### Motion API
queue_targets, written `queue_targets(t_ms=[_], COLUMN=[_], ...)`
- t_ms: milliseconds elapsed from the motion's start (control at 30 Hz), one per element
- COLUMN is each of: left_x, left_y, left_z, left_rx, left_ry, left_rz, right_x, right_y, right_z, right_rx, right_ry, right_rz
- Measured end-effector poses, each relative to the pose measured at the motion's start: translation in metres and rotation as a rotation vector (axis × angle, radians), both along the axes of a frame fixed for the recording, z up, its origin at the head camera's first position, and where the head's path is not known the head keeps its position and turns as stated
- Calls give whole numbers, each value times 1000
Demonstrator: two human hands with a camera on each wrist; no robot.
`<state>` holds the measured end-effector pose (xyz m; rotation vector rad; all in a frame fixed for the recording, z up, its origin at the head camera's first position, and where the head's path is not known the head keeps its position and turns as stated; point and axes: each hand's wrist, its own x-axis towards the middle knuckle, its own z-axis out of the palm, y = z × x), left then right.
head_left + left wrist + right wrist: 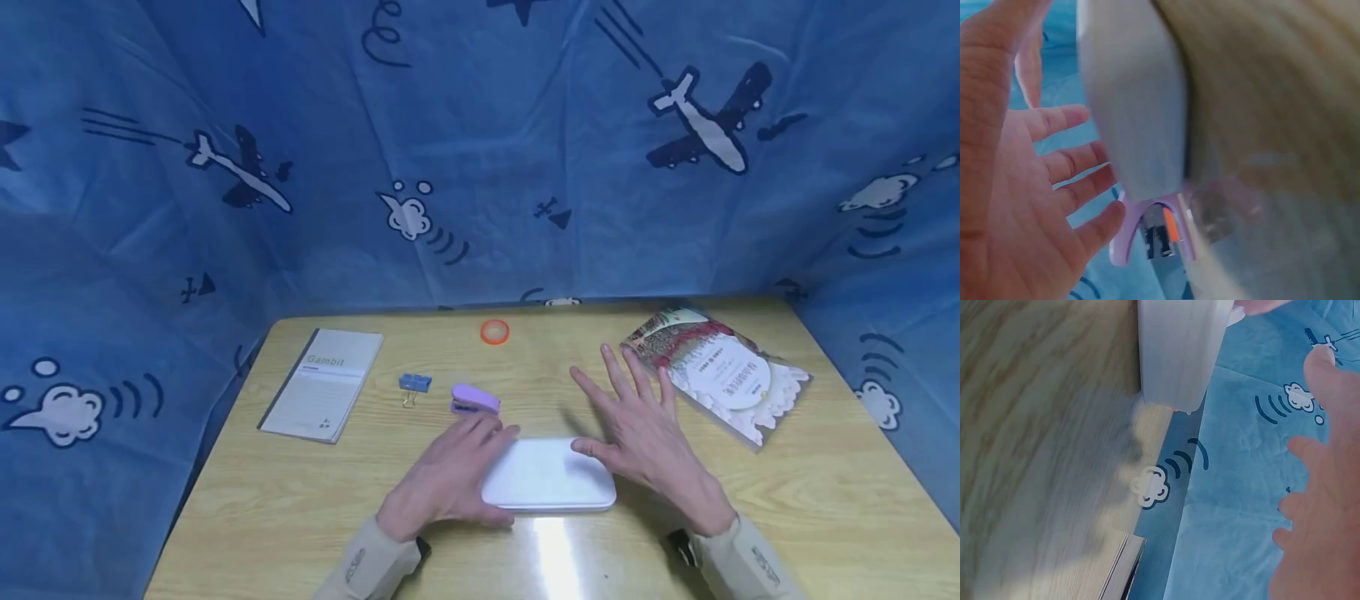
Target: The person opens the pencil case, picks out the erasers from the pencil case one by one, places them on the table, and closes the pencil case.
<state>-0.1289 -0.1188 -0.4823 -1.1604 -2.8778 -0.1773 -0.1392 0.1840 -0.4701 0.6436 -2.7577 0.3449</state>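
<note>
A white, flat case with rounded corners [551, 477] lies closed on the table in front of me. My left hand [456, 473] is at its left end, thumb along the near side and fingers at the far side. In the left wrist view the left fingers [1069, 162] are loosely extended beside the case; whether they touch it I cannot tell. My right hand [651, 429] is spread over the table by the right end, its thumb over the case's corner. Just beyond the left hand sits a purple stapler [476, 399].
A notebook [324, 385] lies at the left, with a blue binder clip [415, 383] to its right. An orange tape roll [494, 332] is near the back edge. An illustrated book [723, 375] lies at the right. Blue patterned cloth [480, 150] hangs around the table [825, 517].
</note>
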Motion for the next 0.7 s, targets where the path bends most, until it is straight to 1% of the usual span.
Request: queue_targets(t_ms=[233,300,433,533,633,700], left_x=[2,2,1,-1,-2,-4], left_y=[0,1,2,2,1,1], left_z=[-6,-7,-8,-8,-7,-7], left_rx=[-12,-8,15,40,61,75], left_ry=[-106,-122,-132,-161,-204,-233], left_rz=[27,33,26,29,37,37], right_x=[-2,-2,-1,1,5,9], right_y=[-3,-3,-5,-9,-17,-23], right_z=[1,2,3,4,6,6], right_rx=[12,14,16,14,21,44], right_ry=[2,5,7,-9,-49,-56], right_rz=[3,2,0,8,22,43])
